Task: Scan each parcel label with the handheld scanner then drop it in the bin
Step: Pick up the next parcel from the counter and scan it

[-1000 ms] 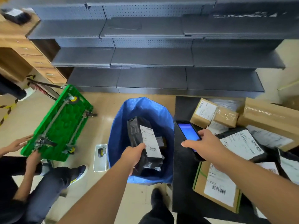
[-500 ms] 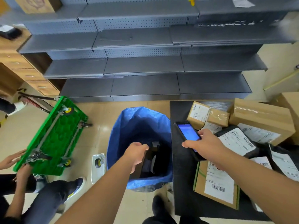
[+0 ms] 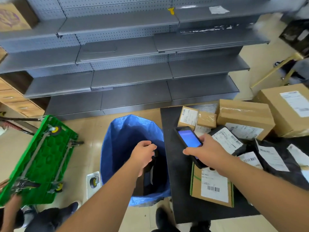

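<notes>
Scanner (image 3: 189,144) in right hand (image 3: 204,152) (screen lit)

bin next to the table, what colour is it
Blue, a woven-looking bag bin; the head view, the only one, shows it plainly.

**No print legible on the parcel labels**

White labels with barcodes (image 3: 213,188) sit on the flat carton (image 3: 211,185) just right of the blue bin (image 3: 117,148), on the black mailers (image 3: 270,159) further right of it, and on the brown boxes (image 3: 244,118) beyond; every line of text is too small and blurred to read
</notes>
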`<state>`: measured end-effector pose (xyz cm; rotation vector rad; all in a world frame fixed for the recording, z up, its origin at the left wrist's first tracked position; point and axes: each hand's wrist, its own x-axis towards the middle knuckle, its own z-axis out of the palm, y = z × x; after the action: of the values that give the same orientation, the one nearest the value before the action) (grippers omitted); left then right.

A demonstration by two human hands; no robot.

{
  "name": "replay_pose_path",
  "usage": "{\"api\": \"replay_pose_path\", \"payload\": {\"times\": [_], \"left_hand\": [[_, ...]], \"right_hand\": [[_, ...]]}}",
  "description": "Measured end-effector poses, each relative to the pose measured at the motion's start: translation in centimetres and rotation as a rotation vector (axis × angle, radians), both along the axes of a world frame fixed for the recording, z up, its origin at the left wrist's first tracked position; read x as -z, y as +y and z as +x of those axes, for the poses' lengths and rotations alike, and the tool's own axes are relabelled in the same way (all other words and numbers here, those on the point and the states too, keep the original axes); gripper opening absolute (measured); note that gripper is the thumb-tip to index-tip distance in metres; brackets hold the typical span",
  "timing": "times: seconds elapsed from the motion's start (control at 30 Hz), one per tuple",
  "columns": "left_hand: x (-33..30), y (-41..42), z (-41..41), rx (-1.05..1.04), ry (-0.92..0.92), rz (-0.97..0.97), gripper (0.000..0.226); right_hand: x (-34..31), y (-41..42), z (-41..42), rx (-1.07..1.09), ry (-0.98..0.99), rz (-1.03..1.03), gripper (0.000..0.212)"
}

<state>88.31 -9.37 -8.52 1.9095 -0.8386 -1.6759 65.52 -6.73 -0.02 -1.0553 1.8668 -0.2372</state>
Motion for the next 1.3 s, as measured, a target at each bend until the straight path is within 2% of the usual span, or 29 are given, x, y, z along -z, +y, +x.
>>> {"api": "replay_pose_path", "payload": {"times": [0.07,0.17,0.33,0.7,1.0,1.3], "left_hand": [[-0.8,-0.1,-1.8,0.029,0.001,-0.008,0.032],[-1.5,-0.1,-4.6,0.080,-0.008,-0.023,0.012],[-2.7,0.2,-10.4,0.134,-0.002,-0.083,0.036],[-4.9,5.5,-27.2,0.231,-0.033,-0.166,0.029],[-5.9,10.2,-40.2,0.401,-0.071,-0.232,0.031],[-5.0,9.5,-48.0,0.446,-0.105,-0.225,0.029]], "right_hand": [[-0.1,0.6,-1.4,0.036,-0.007,-0.003,0.064],[-0.2,1.7,-4.0,0.087,-0.015,-0.017,0.066],[-1.3,3.9,-9.0,0.161,-0.030,-0.048,0.064],[-2.5,12.5,-24.5,0.311,-0.064,-0.112,0.062],[-2.7,20.4,-37.6,0.451,-0.046,-0.121,0.060],[-1.2,22.8,-45.5,0.618,-0.032,-0.095,0.074]]}}
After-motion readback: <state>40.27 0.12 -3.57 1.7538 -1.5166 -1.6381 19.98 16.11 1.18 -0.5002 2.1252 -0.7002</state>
